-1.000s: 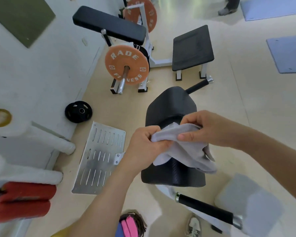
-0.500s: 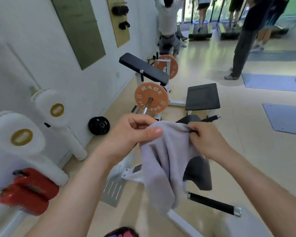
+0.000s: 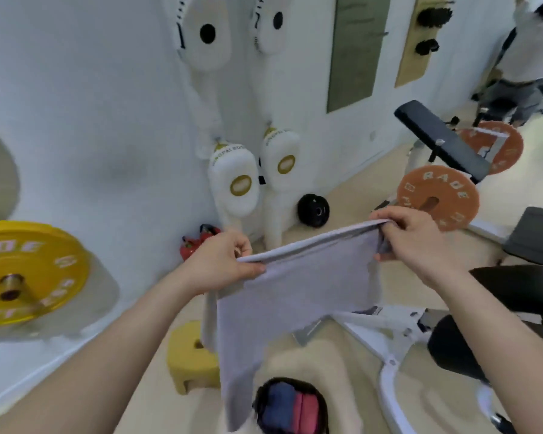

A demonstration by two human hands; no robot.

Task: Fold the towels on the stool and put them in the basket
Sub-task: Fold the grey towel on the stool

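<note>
A grey towel [image 3: 292, 292] hangs spread out in the air in front of me. My left hand [image 3: 223, 261] pinches its upper left corner and my right hand [image 3: 411, 236] pinches its upper right corner, so the top edge is stretched between them. Below the towel a dark basket [image 3: 261, 399] sits on the floor with blue and pink folded towels [image 3: 290, 405] inside. A yellow stool [image 3: 190, 358] stands on the floor to the left of the basket, partly hidden by the towel.
A yellow weight plate [image 3: 29, 270] on a bar is at the left. White pads [image 3: 235, 183] and a black plate [image 3: 313, 210] sit by the wall. An orange-plated bench machine [image 3: 438, 198] and white frame [image 3: 386, 333] fill the right. A person [image 3: 524, 57] stands far right.
The towel was lifted off the black pad and has been opened out wide between my hands. My view has swung left toward the wall, bringing the yellow stool and basket into sight.
</note>
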